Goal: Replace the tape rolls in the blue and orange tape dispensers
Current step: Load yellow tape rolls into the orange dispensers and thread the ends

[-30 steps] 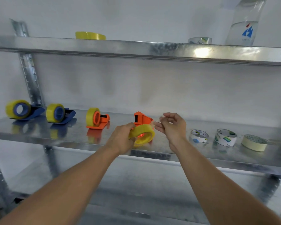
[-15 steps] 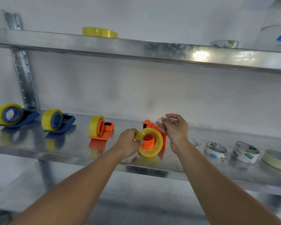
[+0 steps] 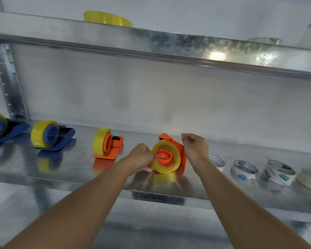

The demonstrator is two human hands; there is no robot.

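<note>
Metal shelf: left hand grips the yellow tape roll around the orange dispenser hub, right hand curled just beside it, can't tell if pinching tape.

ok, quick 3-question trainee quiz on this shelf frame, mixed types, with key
1. True or false: the left hand grips the yellow tape roll sitting at the upright orange plastic dispenser.
2. How many blue plastic dispensers stand on the metal middle shelf?
3. Which lies at the far right of that shelf: A) cream masking tape roll B) a blue dispenser C) scissors?

Key: 1 true; 2 two; 3 A.
</note>
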